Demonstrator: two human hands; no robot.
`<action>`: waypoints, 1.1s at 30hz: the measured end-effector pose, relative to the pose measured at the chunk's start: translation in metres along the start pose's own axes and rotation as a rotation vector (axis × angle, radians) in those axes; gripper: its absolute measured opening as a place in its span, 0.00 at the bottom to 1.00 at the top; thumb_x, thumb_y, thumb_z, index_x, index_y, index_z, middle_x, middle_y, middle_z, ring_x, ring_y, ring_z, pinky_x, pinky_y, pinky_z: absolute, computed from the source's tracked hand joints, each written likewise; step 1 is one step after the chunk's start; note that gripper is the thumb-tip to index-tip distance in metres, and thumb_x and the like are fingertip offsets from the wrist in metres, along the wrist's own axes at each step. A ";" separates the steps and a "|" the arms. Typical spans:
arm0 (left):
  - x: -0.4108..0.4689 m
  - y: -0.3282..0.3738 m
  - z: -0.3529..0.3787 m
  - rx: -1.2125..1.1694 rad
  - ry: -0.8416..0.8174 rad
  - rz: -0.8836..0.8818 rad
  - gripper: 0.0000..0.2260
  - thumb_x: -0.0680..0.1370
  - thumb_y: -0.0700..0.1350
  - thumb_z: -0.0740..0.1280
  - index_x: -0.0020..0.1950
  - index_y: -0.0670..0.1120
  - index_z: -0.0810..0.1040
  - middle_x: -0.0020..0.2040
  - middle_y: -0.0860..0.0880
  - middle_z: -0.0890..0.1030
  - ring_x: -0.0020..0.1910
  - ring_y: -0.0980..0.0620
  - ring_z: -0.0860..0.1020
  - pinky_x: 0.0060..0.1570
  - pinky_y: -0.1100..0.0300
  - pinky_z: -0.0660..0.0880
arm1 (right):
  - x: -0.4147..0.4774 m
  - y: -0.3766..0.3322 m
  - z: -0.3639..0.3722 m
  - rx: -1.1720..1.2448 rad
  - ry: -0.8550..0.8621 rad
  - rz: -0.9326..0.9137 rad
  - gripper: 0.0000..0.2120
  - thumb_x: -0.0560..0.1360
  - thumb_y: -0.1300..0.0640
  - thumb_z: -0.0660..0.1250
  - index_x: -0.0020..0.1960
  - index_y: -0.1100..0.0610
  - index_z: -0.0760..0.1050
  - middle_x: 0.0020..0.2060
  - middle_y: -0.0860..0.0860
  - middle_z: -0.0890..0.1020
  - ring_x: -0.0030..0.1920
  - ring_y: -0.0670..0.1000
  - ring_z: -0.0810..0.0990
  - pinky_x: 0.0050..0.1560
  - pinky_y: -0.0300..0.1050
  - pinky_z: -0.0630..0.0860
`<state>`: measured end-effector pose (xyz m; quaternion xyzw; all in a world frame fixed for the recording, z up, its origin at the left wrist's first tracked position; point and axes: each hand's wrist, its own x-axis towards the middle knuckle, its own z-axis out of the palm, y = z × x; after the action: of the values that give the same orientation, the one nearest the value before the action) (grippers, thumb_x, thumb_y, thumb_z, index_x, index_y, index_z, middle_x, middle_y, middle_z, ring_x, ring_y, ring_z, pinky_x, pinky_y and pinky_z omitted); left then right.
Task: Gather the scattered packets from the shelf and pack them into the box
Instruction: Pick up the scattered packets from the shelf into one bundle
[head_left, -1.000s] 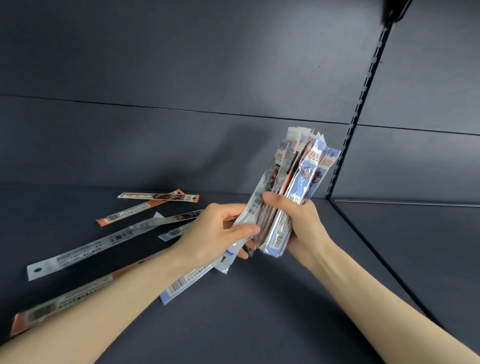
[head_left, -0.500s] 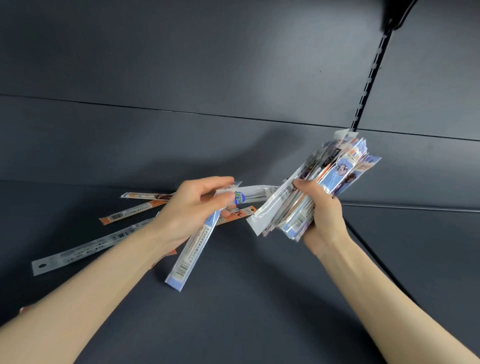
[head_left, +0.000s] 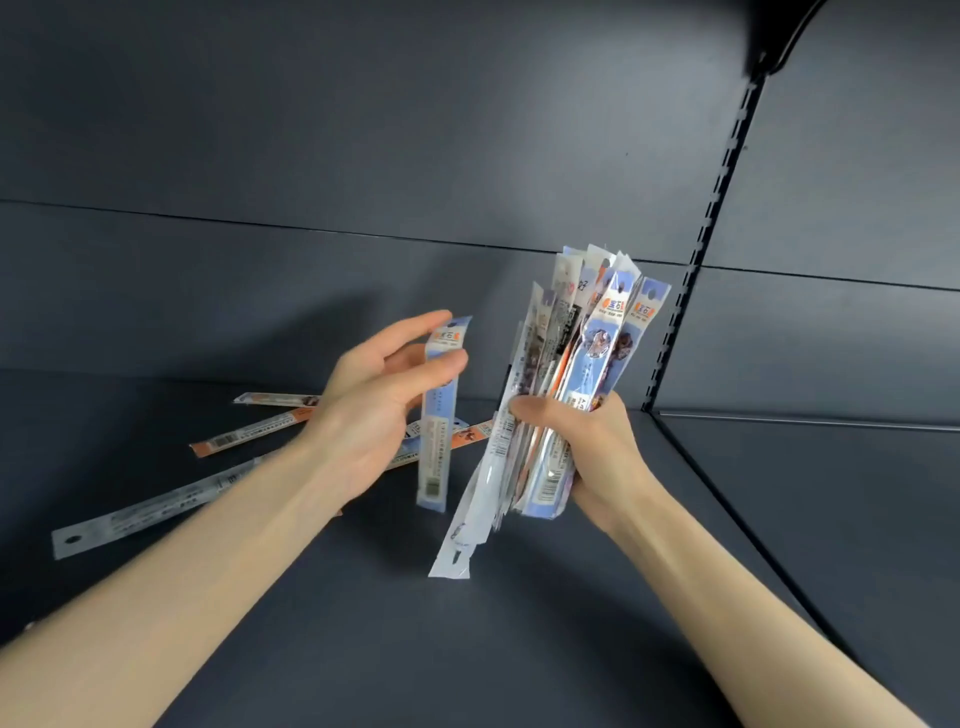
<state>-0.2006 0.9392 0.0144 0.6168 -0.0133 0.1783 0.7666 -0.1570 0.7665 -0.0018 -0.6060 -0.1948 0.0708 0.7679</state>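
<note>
My right hand (head_left: 587, 441) grips a thick bundle of long narrow packets (head_left: 576, 364), held upright above the dark shelf; one white packet (head_left: 467, 525) hangs lower out of the bundle. My left hand (head_left: 374, 400) holds a single blue packet (head_left: 439, 415) upright between thumb and fingers, just left of the bundle and apart from it. Loose packets lie flat on the shelf behind my left arm: an orange one (head_left: 244, 434), a pale one (head_left: 275, 399), a long white one (head_left: 140, 512) and an orange-tipped one (head_left: 470, 434). No box is in view.
The dark shelf floor (head_left: 363, 623) runs to a back wall (head_left: 311, 291). A slotted upright rail (head_left: 691, 291) splits this bay from the neighbouring shelf (head_left: 831, 493) on the right. A bracket (head_left: 774, 47) juts out at top right.
My left hand has turned the blue packet from slanting to upright and brought it closer to the bundle. My right hand has swung the bundle from tilted right back to upright and lower.
</note>
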 end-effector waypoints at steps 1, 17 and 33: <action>-0.001 0.000 0.004 0.003 -0.001 0.002 0.18 0.70 0.37 0.71 0.58 0.50 0.80 0.40 0.56 0.84 0.42 0.60 0.81 0.50 0.61 0.72 | -0.001 -0.001 0.001 -0.019 -0.017 -0.024 0.14 0.65 0.66 0.73 0.48 0.55 0.78 0.37 0.49 0.86 0.41 0.52 0.86 0.41 0.48 0.82; -0.013 -0.010 0.001 0.206 -0.256 0.039 0.15 0.67 0.46 0.72 0.52 0.42 0.82 0.50 0.45 0.85 0.51 0.46 0.83 0.54 0.52 0.79 | 0.003 0.006 0.001 -0.101 -0.070 -0.122 0.20 0.62 0.65 0.73 0.54 0.57 0.80 0.50 0.55 0.86 0.50 0.56 0.85 0.52 0.54 0.81; -0.016 -0.017 0.008 0.365 -0.046 0.304 0.09 0.75 0.38 0.68 0.55 0.46 0.77 0.51 0.47 0.83 0.51 0.52 0.81 0.45 0.64 0.80 | 0.003 0.022 0.006 -0.158 -0.096 -0.068 0.24 0.62 0.62 0.76 0.57 0.58 0.78 0.49 0.53 0.86 0.50 0.53 0.85 0.52 0.50 0.81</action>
<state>-0.2091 0.9242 -0.0040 0.7401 -0.0911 0.2769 0.6060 -0.1541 0.7786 -0.0209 -0.6535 -0.2571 0.0581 0.7096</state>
